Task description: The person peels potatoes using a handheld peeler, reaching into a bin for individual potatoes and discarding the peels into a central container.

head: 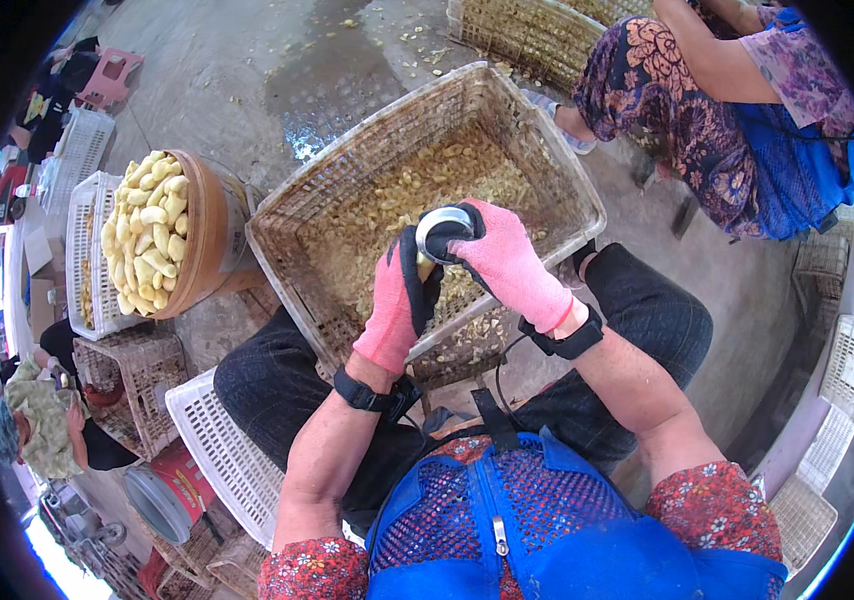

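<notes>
Over a mesh-sided plastic crate [337,161], my two hands meet in pink gloves with dark palms. A curved, shiny metal ring-shaped tool [443,217] sits in my right hand [509,247], its fingers closed around it. My left hand [397,289] grips a pale yellow piece of produce [424,266], mostly hidden by the glove and the tool. The tool's lower edge is against or very near that piece; I cannot tell which. Beneath my hands, yellowish peelings and scraps [404,195] cover the crate's floor.
To the left, a round brown-rimmed tub [198,232] is heaped with pale yellow peeled produce [145,232]. White crates [96,300] stand behind it. A seated person [704,112] is at upper right, near another crate [524,37]. A red bucket [179,487] lies at lower left.
</notes>
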